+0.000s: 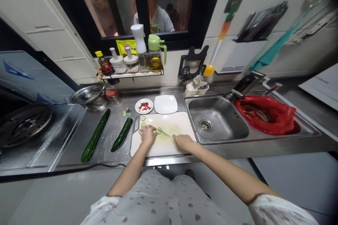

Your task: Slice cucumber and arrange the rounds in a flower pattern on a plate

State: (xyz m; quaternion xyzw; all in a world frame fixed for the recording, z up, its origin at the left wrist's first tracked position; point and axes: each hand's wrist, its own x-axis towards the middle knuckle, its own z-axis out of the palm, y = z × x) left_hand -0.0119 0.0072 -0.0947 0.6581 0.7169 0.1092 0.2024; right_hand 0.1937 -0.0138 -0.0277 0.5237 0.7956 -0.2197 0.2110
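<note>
A white cutting board (179, 123) lies before me on the steel counter. My left hand (148, 135) is over its left part, fingers curled, with the fingertips at a pale green cucumber slice (159, 130). The knife (166, 134) reaches that slice with its tip. Closed round the knife's handle, my right hand (185, 143) rests low over the board's right half. More cucumber slices (143, 118) lie along the board's left edge, partly covered by my left hand. Left of the board are a shorter cucumber (122, 135) and a long whole cucumber (95, 136).
Behind the board stand a plate of chopped red pieces (144, 106) and a white square plate (166, 104). Cucumber scraps (126, 112) lie nearby. To the right are a sink (219, 119) and a red plastic bag (269, 114). A lidded pot (91, 98) stands back left.
</note>
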